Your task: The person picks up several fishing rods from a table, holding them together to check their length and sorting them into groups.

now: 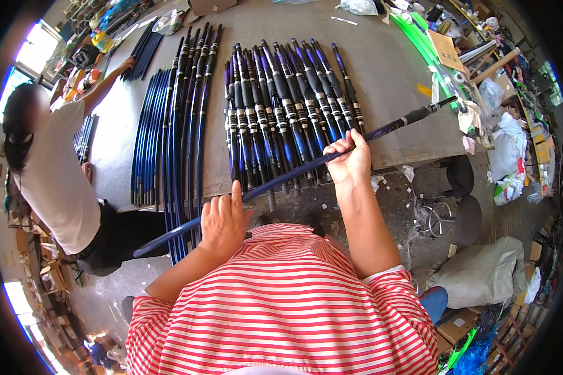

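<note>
I hold a long dark blue fishing rod (297, 170) slantwise in front of me. Its thicker black handle end (413, 116) points up to the right, and the blue tube runs down to the lower left. My right hand (349, 157) is wrapped round the rod below the handle. Farther down the tube, my left hand (224, 220) grips it with the index finger stretched out; its palm side is hidden. Just beyond my hands, a row of black and purple fishing rods with reel seats (284, 100) lies side by side on the grey table (381, 69).
Longer rods (197, 94) and thin blue tubes (149, 140) lie on the table's left side, some sticking out past its edge. A co-worker (62, 169) in a white shirt reaches across the far left. Bright green strips (422, 47) and plastic bags crowd the right. A wheeled stool (466, 219) stands right.
</note>
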{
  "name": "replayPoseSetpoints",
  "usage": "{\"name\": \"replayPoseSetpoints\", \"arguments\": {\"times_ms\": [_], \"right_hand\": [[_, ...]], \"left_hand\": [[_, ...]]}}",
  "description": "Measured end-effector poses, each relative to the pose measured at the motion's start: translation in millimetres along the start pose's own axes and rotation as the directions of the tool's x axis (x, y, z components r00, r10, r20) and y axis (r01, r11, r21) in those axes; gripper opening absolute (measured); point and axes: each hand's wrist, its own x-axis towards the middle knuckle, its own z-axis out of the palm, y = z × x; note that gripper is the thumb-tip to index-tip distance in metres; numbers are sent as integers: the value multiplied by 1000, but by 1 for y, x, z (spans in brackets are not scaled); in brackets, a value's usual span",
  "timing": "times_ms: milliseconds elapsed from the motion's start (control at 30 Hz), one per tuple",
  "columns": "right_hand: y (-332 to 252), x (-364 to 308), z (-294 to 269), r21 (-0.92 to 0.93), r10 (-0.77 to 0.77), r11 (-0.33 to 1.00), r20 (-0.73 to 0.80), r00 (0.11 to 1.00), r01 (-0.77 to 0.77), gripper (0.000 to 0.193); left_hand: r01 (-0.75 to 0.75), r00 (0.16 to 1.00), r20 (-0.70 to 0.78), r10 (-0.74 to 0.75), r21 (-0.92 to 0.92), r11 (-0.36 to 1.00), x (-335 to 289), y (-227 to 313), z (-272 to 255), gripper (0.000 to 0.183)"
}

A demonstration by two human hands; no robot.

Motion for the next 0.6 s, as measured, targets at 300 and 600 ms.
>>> {"name": "replayPoseSetpoints", "arguments": {"times_ms": [300, 600], "right_hand": [[-18, -18, 0, -70, 251, 968, 301, 920, -242, 46], [21, -12, 18, -268, 304, 935, 271, 914, -232, 33]], "left_hand": [[811, 400, 883, 245, -466, 354, -7, -3, -29, 48], [827, 518, 831, 204, -547, 129, -37, -21, -11, 45]]}}
